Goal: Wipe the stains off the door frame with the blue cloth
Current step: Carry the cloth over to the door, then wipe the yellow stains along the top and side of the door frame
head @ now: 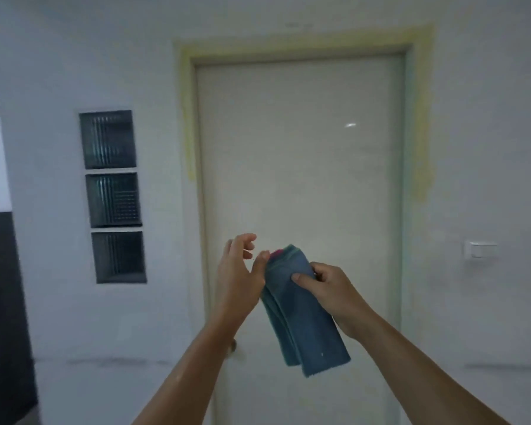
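Beside the 3 glass blocks (112, 196), the door frame (187, 118) is showing yellowish stains. The left hand (238, 271) is loosely open, its thumb brushing the blue cloth (304, 317). The right hand (328, 289) is pinching it in a closed grip, mid-air before the door (298, 148). Folding it into a firm pad first would probably help.

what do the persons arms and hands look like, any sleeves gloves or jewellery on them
Both forearms are bare as far as the picture shows, with no sleeve in view. The left hand and the right hand wear no gloves. No ring, watch or bracelet can be made out, though the picture is somewhat blurred.
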